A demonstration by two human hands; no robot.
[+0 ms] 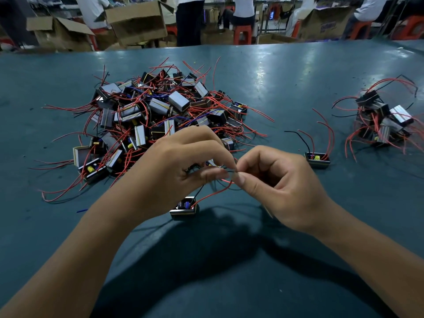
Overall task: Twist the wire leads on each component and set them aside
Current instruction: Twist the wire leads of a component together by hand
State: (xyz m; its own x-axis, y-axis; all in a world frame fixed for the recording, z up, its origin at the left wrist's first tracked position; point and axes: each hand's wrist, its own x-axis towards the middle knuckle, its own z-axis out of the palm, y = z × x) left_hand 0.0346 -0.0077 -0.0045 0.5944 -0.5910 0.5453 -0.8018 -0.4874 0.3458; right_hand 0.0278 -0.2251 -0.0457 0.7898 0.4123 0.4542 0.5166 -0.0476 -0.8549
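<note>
Hands met above the near middle of the table (286,72), fingertips almost touching. The left hand (183,161) was curled, thumb and forefinger pinching the leads (215,191) of one component (184,208). The right hand (277,187) was likewise curled, thumb and forefinger pinching the same leads at the point where the two hands came together.

The component sat on the table directly below the left hand and slightly nearer the person than both hands' fingertips. It was a small black box with its open side up. A red lead and a black lead rose from it to the pinch point; the red one curved up to the right, the black one ran more steeply upward. Whether the leads were already twisted together could not be told, as the fingers hid the ends.

The pile (160,115) of similar components, with red, black and blue leads tangled, lay beyond the left hand, just behind it. A single component (317,159) stood to the right of the right hand, apart from it, its leads upright. A smaller heap (385,120) lay well apart at the far right.

Beyond the table's far edge stood cardboard boxes (135,21), red stools (243,34) and people, seen from the shoulders down.
</note>
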